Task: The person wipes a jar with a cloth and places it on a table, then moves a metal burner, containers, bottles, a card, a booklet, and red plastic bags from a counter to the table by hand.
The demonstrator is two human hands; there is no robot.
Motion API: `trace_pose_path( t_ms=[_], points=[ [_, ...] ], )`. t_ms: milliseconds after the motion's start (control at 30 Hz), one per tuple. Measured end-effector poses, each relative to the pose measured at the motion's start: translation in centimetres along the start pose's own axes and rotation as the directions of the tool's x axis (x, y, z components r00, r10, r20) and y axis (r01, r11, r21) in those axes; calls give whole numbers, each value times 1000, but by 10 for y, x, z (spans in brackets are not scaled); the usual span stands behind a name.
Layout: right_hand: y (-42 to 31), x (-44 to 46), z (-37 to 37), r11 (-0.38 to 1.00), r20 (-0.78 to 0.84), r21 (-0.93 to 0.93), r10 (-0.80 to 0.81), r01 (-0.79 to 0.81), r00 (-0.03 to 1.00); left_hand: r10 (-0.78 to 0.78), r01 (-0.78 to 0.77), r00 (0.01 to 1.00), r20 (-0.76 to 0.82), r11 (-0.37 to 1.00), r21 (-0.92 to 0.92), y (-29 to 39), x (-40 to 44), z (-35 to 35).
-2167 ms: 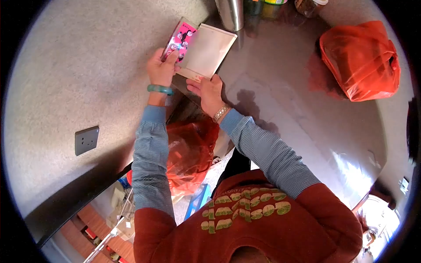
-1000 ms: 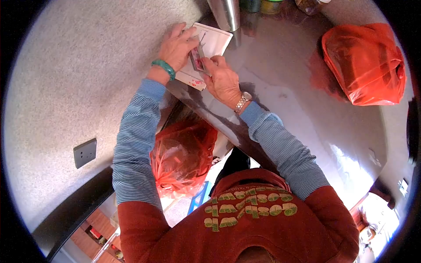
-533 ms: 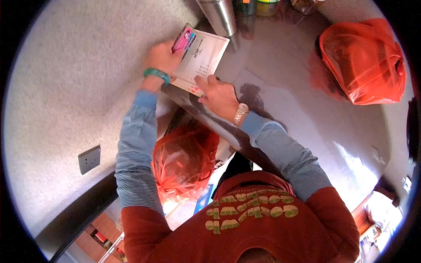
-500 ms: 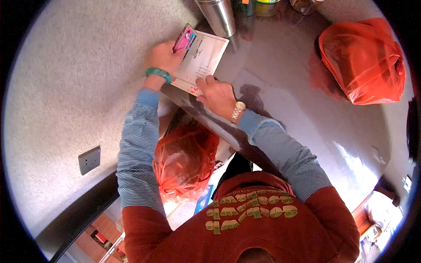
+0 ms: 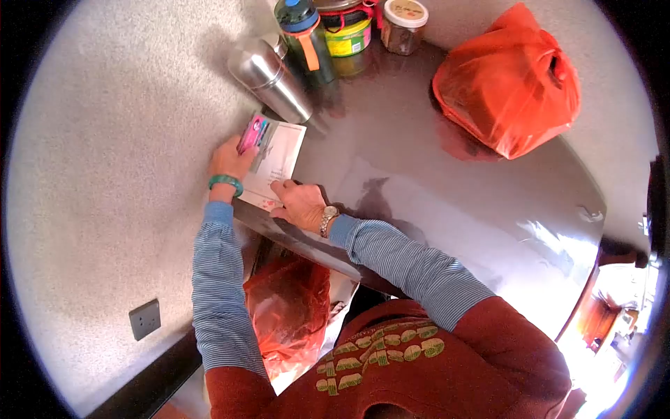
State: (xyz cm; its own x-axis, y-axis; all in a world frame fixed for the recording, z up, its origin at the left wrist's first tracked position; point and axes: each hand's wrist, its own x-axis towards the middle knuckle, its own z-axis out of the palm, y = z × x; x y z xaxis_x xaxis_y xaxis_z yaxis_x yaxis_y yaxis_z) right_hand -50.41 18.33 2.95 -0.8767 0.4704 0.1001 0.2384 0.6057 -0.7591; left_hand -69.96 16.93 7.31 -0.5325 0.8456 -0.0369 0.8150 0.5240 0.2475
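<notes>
An open paper booklet (image 5: pixel 286 145) with cream pages, lines of print and red marks near its lower edge lies at the left edge of the table. Along its upper left side is a pink printed strip (image 5: pixel 252 133) with a small round picture. My left hand (image 5: pixel 232 160), with a green bangle at the wrist, grips this pink side, thumb on top. At the lower right of the page, my right hand (image 5: pixel 304 205) has its bent fingers on the paper and its thumb by the bottom edge. A watch (image 5: pixel 329 218) is on that wrist.
A steel flask (image 5: pixel 279 87) leans in view just beyond the booklet. Behind it stand a dark bottle (image 5: pixel 307 45) with an orange strap, a yellow-green tub (image 5: pixel 347 40) and a white-lidded jar (image 5: pixel 403 28). One red bag (image 5: pixel 506 84) sits on the table; another (image 5: pixel 287 307) hangs below its edge.
The view has shifted, so the table items sit lower and further left, with more of the bottles showing. Both hands keep the same hold on the booklet.
</notes>
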Motion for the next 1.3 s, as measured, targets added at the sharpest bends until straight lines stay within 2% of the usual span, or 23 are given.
trace_pose_path(
  t_ms=[67, 133, 200, 233, 267, 300, 367, 400, 500, 533, 567, 600, 633, 667, 700, 733, 800, 900, 967, 1100, 1133, 1233, 1300],
  points=[
    [3, -6, -6, 999, -17, 28, -17, 17, 1000, -97, 96, 995, 30, 995, 39, 5, -10, -6],
    [7, -15, -11, 998, -28, 55, -36, 38, 999, -85, 84, 996, -23, 996, -30, 6, -20, -7],
    [14, -30, -16, 958, -145, 287, 55, -11, 988, -81, 74, 994, -73, 992, -100, 2, -30, -1],
    [17, -41, -19, 961, -144, 278, 49, -7, 988, -43, 11, 962, -268, 993, -120, -3, -35, 6],
    [20, -56, -24, 945, -198, 319, 141, -72, 970, -11, -52, 890, -456, 991, -126, -6, -40, 8],
    [23, -73, -29, 922, -246, 363, 232, -133, 941, -18, -50, 886, -464, 990, -134, 0, -52, 4],
    [30, -107, -36, 895, -241, 410, 290, -173, 926, -155, -79, 817, -555, 924, -374, 21, -89, 0],
    [33, -123, -37, 858, -230, 466, 353, -216, 907, -171, -80, 771, -614, 930, -359, 38, -111, 0],
    [38, -166, -32, 791, -101, 523, 427, -317, 899, -467, 42, 823, -323, 617, -786, 77, -181, 39],
    [38, -175, -32, 806, -106, 523, 383, -276, 918, -492, 38, 832, -257, 512, -858, 90, -207, 61],
    [38, -183, -32, 810, -91, 517, 373, -277, 923, -446, 138, 891, -90, 453, -881, 101, -237, 76],
    [39, -189, -32, 827, -83, 497, 348, -264, 934, -429, 127, 902, -49, 372, -920, 116, -266, 97],
    [40, -193, -33, 843, -79, 478, 320, -245, 944, -393, 212, 918, 60, 357, -910, 131, -296, 107],
    [42, -197, -33, 846, -70, 475, 312, -243, 948, -355, 289, 909, 218, 160, -944, 135, -328, 142],
    [43, -201, -31, 827, -86, 508, 326, -240, 941, -301, 253, 937, 176, 240, -937, 128, -365, 182],
    [44, -206, -31, 808, -108, 539, 347, -238, 932, -253, 269, 953, 166, 462, -845, 148, -387, 150],
    [40, -218, -38, 780, -101, 576, 363, -242, 926, -218, 337, 941, 260, 515, -788, 151, -430, 160],
    [44, -245, -44, 748, -64, 614, 367, -253, 928, -276, 448, 894, 353, 604, -659, 150, -488, 168],
    [51, -263, -42, 737, 2, 618, 345, -272, 939, -372, 517, 854, 363, 529, -673, 134, -531, 208],
    [34, -295, -46, 737, 74, 617, 296, -276, 952, -445, 545, 838, 317, 641, -541, 153, -560, 186],
    [11, -299, -41, 647, 194, 664, 335, -375, 922, -513, 516, 834, 203, 595, -616, 164, -573, 186],
    [4, -307, -32, 644, 375, 634, 229, -428, 898, -577, 616, 763, 290, 514, -597, 172, -586, 178],
    [-6, -311, -28, 640, 429, 602, 245, -478, 869, -630, 643, 725, 280, 471, -604, 172, -596, 180]
  ],
)
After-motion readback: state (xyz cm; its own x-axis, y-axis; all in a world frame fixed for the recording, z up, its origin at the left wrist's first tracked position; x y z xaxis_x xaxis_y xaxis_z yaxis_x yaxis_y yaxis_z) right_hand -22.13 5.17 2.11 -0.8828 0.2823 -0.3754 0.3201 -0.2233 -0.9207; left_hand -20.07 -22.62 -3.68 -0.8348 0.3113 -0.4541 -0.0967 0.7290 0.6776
